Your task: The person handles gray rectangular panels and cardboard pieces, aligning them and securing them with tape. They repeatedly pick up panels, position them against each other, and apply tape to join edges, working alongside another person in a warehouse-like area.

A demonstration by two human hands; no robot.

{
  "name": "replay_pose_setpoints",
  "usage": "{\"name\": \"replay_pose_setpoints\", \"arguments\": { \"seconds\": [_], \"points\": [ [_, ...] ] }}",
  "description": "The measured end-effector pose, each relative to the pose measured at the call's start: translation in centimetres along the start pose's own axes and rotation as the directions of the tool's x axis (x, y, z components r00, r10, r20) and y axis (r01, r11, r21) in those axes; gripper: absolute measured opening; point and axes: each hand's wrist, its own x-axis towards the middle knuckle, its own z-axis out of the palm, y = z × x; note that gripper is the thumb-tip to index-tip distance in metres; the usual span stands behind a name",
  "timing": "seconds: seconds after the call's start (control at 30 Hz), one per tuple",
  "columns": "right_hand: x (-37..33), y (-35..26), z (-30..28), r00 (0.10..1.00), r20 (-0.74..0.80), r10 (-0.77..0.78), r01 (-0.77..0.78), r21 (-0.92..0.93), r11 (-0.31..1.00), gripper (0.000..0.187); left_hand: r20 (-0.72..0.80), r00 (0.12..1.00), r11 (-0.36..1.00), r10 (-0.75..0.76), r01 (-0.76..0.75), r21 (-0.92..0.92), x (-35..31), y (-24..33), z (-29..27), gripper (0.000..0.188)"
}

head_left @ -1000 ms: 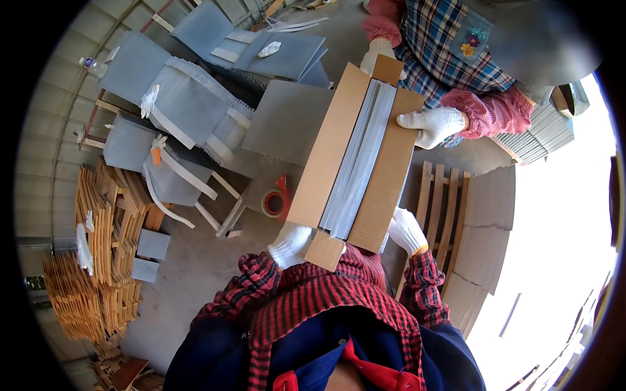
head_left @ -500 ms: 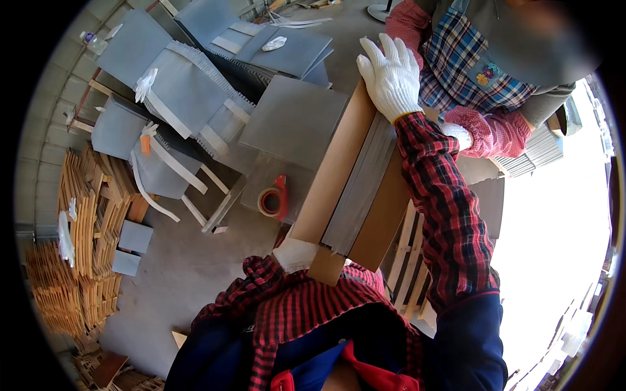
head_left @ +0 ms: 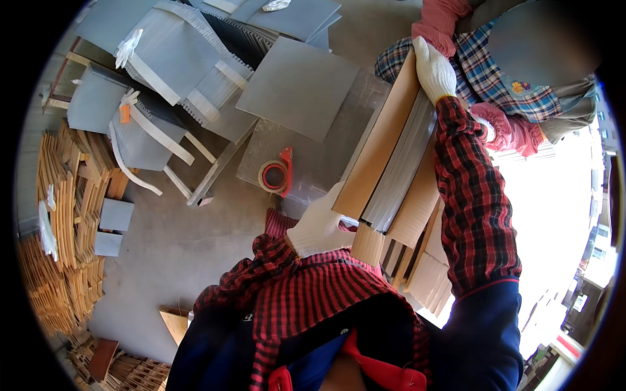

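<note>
Mid-frame, the left hand [head_left: 319, 228] grips the near end of the cardboard box [head_left: 381, 150]; the right hand [head_left: 435, 70] probably lies flat-fingered on its far end. Lifting it needs both ends level.

White-gloved hands [head_left: 435, 70], red-black checked sleeve [head_left: 473, 195], tan carton [head_left: 385, 143], grey sheets [head_left: 401, 166], red tape dispenser [head_left: 277, 174].

Co-worker [head_left: 515, 78] crowds the carton's [head_left: 385, 140] far end; floor [head_left: 176, 241] leftward seems open.

Grey concrete floor [head_left: 176, 241], grey slab stacks [head_left: 130, 124], tape dispenser [head_left: 277, 174] on slab, wooden slat piles [head_left: 62, 215]
</note>
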Motion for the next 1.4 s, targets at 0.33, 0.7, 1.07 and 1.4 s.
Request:
{"name": "replay_pose_setpoints", "arguments": {
  "seconds": [0.33, 0.7, 1.07, 1.4],
  "points": [
    [-1.2, -3.5, -0.8, 0.932, -0.061, -0.357, 0.327, -0.281, 0.902, 0.033, 0.091, 0.992, 0.983, -0.091, 0.105, -0.154, 1.2, -0.9, -1.6, 0.085],
    [3.3, 0.8, -2.4, 0.956, 0.002, -0.293, 0.278, -0.324, 0.904, 0.039, 0.089, 0.994, 0.964, -0.066, 0.087, -0.251, 1.9, 0.0, -2.4, 0.073],
    [0.7, 2.8, 1.3, 0.926, 0.148, -0.347, 0.378, -0.359, 0.853, 0.041, 0.006, 0.996, 0.993, 0.090, -0.089, -0.078, 1.1, -1.0, -1.3, 0.075],
    [-13.3, -5.8, -16.0, 0.995, -0.094, 0.036, 0.017, 0.506, 0.863, 0.067, -0.010, 1.000, 0.992, -0.002, 0.001, -0.125, 1.8, -0.7, 0.3, 0.053]
  ]
}}
